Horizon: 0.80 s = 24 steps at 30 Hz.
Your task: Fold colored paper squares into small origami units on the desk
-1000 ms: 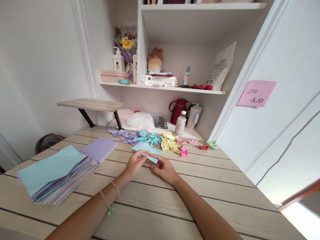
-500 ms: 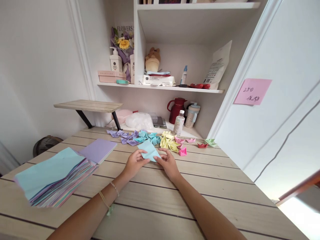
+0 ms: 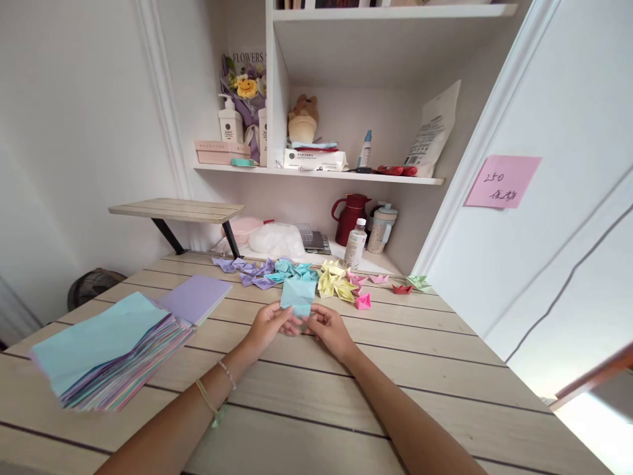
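Note:
Both my hands meet over the middle of the wooden table (image 3: 376, 396) and pinch one light blue paper piece (image 3: 297, 293), partly folded and standing up from my fingers. My left hand (image 3: 270, 324) grips its lower left edge. My right hand (image 3: 329, 326) grips its lower right edge. Just beyond the paper lies a row of folded paper shapes: purple ones (image 3: 247, 269), blue ones (image 3: 294, 269), yellow ones (image 3: 335, 280) and pink ones (image 3: 363, 300).
A thick stack of coloured paper sheets (image 3: 106, 353) lies at the left, with a purple pad (image 3: 195, 297) behind it. A red and a green folded shape (image 3: 410, 285) lie at the right. A bottle (image 3: 355, 244), a red jug (image 3: 350, 218) and shelves stand behind. A pink note (image 3: 502, 181) hangs on the right wall.
The blue paper lay flat under my fingers a second ago. It has since been folded narrower and lifted upright between both hands, which drew closer together.

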Tool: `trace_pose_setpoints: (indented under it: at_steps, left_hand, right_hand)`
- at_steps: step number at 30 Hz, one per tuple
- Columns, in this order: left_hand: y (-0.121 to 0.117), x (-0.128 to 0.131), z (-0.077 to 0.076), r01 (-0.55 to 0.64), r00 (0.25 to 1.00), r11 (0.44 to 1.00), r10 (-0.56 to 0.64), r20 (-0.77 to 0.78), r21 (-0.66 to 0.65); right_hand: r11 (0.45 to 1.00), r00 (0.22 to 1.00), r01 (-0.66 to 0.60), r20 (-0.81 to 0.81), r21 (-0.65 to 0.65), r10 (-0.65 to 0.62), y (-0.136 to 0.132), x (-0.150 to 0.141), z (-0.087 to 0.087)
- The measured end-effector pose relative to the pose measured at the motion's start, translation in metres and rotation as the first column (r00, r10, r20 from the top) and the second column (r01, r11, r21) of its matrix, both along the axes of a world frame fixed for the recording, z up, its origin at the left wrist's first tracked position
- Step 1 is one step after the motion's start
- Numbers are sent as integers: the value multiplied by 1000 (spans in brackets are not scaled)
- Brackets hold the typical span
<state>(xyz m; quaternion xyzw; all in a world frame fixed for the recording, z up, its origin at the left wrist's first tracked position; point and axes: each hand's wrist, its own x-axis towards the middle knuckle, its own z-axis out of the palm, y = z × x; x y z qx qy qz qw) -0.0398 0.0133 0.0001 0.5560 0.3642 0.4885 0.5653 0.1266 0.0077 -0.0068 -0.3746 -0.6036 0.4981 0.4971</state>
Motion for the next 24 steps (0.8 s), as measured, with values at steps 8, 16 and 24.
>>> trace_pose_setpoints:
  at_steps: [8, 16, 24]
  left_hand:
    - [5, -4, -2, -148, 989, 985, 149, -8, 88]
    - [-1, 1, -2, -47, 996, 994, 54, -72, 94]
    - [3, -1, -7, -70, 996, 985, 78, -41, 160]
  right_hand:
    - [999, 1000, 4, 15, 46, -5, -4, -2, 3]
    - [990, 982, 136, -127, -35, -139, 3, -1, -1]
    - [985, 974, 164, -154, -45, -169, 7, 0, -6]
